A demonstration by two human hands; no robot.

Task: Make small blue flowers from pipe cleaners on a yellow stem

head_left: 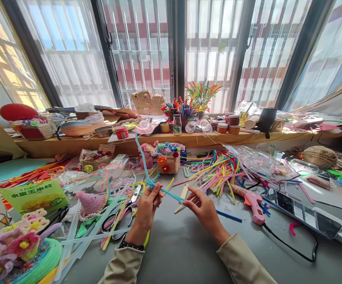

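A light-blue pipe cleaner [144, 156] is held between my two hands above the grey table. My left hand [147, 207] pinches it near a bend or twist, and one long end rises upward from there. The other end runs right to my right hand [201, 209], where thumb and fingertips close on it. Just behind my right fingers lies a flat wooden stick [183, 192]. Scissors [135, 194] with dark handles rest beside my left hand, among yellow and pink strips. A dark-blue pipe cleaner [229, 215] lies right of my right hand.
A pink glue gun [255, 205] and a phone [301, 213] lie to the right, with a black cord. Behind is a heap of coloured pipe cleaners [221, 169]. A woven flower basket [168, 162] stands mid-back. Fuzzy flowers [23, 244] fill the left front.
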